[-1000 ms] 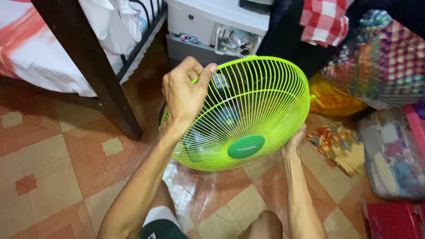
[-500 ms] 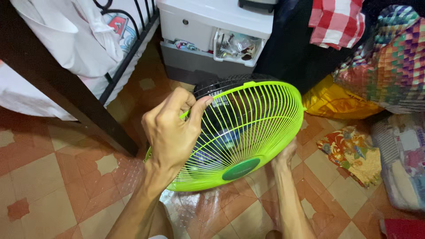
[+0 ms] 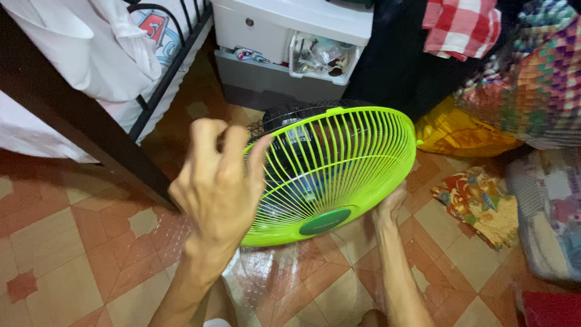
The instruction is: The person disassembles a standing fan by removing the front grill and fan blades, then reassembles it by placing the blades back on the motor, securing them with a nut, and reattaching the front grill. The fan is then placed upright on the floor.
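Fingers of the left hand [image 3: 218, 184] hang loosely spread beside the green fan grille [image 3: 336, 169] at 9 o'clock. The right hand [image 3: 390, 206] clasps its rim at 5 o'clock.

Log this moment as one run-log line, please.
left hand: at green fan grille left rim, grip unclear | right hand: supports lower right rim | grille: tilted, over black fan body | surface: tiled floor

We're down on the floor of a lived-in bedroom: orange tiled floor [image 3: 78, 242], dark bed frame [image 3: 78, 121] with white bedding [image 3: 91, 54] far left, a plastic drawer unit [image 3: 284, 36] ahead, heaped colourful cloths [image 3: 532, 79] on the right.
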